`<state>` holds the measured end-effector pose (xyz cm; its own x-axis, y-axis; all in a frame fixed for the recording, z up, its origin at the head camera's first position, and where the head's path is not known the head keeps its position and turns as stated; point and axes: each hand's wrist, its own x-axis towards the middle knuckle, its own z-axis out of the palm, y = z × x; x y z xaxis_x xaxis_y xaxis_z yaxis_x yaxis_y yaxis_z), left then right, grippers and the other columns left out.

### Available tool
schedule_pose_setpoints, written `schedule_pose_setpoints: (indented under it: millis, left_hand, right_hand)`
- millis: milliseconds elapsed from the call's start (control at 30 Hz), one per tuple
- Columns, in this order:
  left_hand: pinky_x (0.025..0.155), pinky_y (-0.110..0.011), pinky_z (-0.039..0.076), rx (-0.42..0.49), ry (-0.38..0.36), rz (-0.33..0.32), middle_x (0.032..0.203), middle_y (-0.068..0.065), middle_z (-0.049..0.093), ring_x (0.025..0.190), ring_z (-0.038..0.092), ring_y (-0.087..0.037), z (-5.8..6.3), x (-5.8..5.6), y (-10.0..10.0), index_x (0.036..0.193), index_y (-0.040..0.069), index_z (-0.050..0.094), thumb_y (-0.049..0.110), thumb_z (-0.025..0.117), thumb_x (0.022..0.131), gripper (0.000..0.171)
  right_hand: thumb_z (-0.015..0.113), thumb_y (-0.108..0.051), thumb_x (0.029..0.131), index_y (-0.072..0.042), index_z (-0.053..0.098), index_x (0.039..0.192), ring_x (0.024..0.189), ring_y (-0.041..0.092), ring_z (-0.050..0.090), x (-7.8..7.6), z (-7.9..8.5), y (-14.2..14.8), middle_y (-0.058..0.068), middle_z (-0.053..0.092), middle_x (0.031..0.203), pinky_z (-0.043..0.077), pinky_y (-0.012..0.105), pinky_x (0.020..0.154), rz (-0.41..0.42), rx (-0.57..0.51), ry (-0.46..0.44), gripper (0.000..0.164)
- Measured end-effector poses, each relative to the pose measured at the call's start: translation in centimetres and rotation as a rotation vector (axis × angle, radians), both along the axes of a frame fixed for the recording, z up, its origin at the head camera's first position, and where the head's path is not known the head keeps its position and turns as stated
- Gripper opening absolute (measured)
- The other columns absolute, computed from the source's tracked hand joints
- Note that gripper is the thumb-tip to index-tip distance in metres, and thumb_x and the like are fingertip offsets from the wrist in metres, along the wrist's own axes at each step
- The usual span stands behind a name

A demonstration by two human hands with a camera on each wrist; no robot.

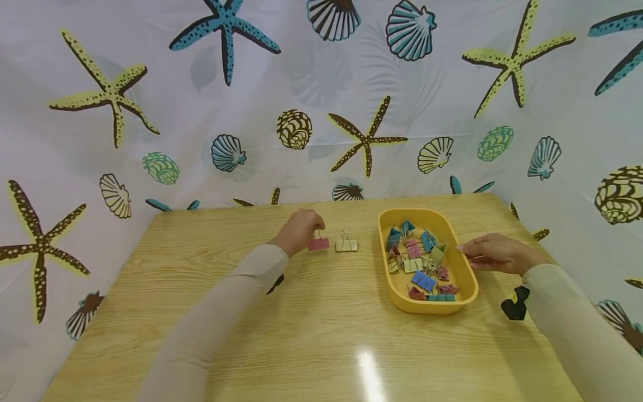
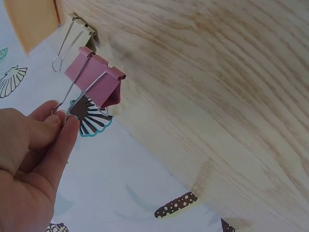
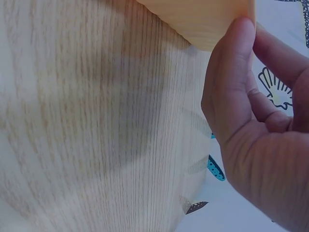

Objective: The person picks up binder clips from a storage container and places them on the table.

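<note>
My left hand [image 1: 300,231] pinches the wire handle of a pink binder clip [image 2: 96,77] between thumb and fingers. The clip's folded body hangs away from the fingertips, close over the table. Just right of it a cream binder clip [image 1: 346,245] stands on the wood with one wire loop up. On the right side, a yellow plastic bin [image 1: 397,301] holds several binder clips in blue, pink, cream and teal. My right hand [image 1: 494,254] grips the bin's right rim, thumb and fingers on the wall [image 3: 212,24].
The wooden table [image 1: 301,335] reaches back to a white cloth [image 1: 311,72] printed with starfish and shells, which also hangs at both sides. A black device [image 1: 515,304] sits at my right wrist. Light glares off the table's near part.
</note>
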<state>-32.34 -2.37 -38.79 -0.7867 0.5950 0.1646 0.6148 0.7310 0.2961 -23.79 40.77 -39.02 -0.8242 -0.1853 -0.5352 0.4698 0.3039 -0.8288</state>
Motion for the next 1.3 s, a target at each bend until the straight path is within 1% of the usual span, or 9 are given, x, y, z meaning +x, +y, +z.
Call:
schedule_pose_setpoints:
  millis: [67,167,333,433,633,767,900,1067,1300]
  left_hand:
    - [0.085,-0.033,0.053,-0.016,0.000,0.010,0.105,-0.013,0.070,0.101,0.066,-0.024,-0.2,-0.2,0.2,0.105,0.002,0.074,-0.006,0.058,0.092,0.022]
    - [0.086,-0.032,0.053,-0.038,0.009,0.020,0.106,-0.012,0.070,0.101,0.066,-0.023,-0.5,-0.5,0.5,0.105,0.002,0.074,-0.008,0.059,0.090,0.024]
    - [0.089,-0.034,0.052,-0.046,-0.004,0.007,0.111,-0.012,0.069,0.107,0.064,-0.025,-0.8,-0.7,1.2,0.107,0.001,0.073,-0.016,0.056,0.088,0.031]
    - [0.090,-0.034,0.052,-0.053,-0.012,0.003,0.112,-0.013,0.069,0.108,0.063,-0.025,-1.0,-0.9,1.5,0.109,0.001,0.072,-0.018,0.055,0.087,0.033]
    - [0.087,-0.033,0.053,-0.054,0.004,-0.005,0.108,-0.012,0.070,0.103,0.066,-0.025,-1.2,-1.0,2.1,0.105,0.001,0.073,-0.014,0.059,0.087,0.027]
    - [0.086,-0.031,0.053,-0.074,0.005,-0.002,0.108,-0.011,0.070,0.102,0.066,-0.023,-1.6,-1.1,2.3,0.106,0.001,0.073,-0.015,0.059,0.086,0.029]
    - [0.086,-0.031,0.053,-0.073,-0.002,0.010,0.108,-0.012,0.070,0.103,0.066,-0.024,-1.7,-1.1,2.4,0.106,0.001,0.073,-0.017,0.059,0.085,0.031]
    - [0.087,-0.031,0.053,-0.075,-0.007,0.025,0.109,-0.012,0.069,0.104,0.065,-0.024,-1.9,-1.2,2.4,0.107,0.001,0.073,-0.018,0.060,0.084,0.033]
    - [0.088,-0.032,0.052,-0.045,0.023,0.043,0.110,-0.013,0.069,0.104,0.065,-0.025,-2.6,-1.4,2.5,0.109,0.001,0.072,-0.017,0.058,0.086,0.032]
  right_hand:
    - [0.055,-0.021,0.099,-0.003,0.065,0.113,0.084,0.011,0.068,0.0,0.0,0.0,0.002,0.070,0.095,0.055,0.023,0.076,0.003,-0.001,-0.001,0.025]
    - [0.055,-0.022,0.099,-0.001,0.063,0.115,0.084,0.011,0.067,0.0,0.0,0.0,0.002,0.070,0.095,0.055,0.023,0.076,0.005,0.001,-0.001,0.027]
    - [0.056,-0.024,0.099,0.004,0.058,0.122,0.081,0.010,0.066,-0.1,-0.1,-0.1,0.003,0.069,0.095,0.055,0.023,0.075,0.009,0.019,0.001,0.037]
    - [0.056,-0.025,0.099,0.003,0.059,0.121,0.079,0.009,0.066,-0.1,-0.1,-0.1,0.002,0.068,0.093,0.055,0.023,0.075,0.007,0.025,-0.001,0.036]
    - [0.056,-0.025,0.099,0.001,0.062,0.117,0.078,0.008,0.065,0.0,0.0,-0.1,0.002,0.068,0.091,0.055,0.022,0.073,0.004,0.009,-0.003,0.032]
    - [0.056,-0.025,0.098,0.002,0.061,0.119,0.078,0.009,0.065,0.0,0.0,-0.1,0.003,0.069,0.093,0.054,0.021,0.073,-0.005,0.005,-0.004,0.034]
    - [0.056,-0.025,0.098,0.003,0.060,0.121,0.077,0.009,0.065,0.1,0.1,-0.1,0.003,0.069,0.093,0.054,0.021,0.073,-0.008,0.003,-0.004,0.036]
    - [0.056,-0.025,0.098,0.002,0.062,0.119,0.078,0.009,0.066,0.2,0.1,-0.1,0.003,0.069,0.093,0.055,0.021,0.073,-0.013,0.000,-0.004,0.034]
    - [0.056,-0.025,0.098,0.001,0.064,0.116,0.080,0.011,0.068,0.2,0.0,0.0,0.004,0.070,0.093,0.055,0.023,0.074,-0.002,0.016,0.010,0.032]
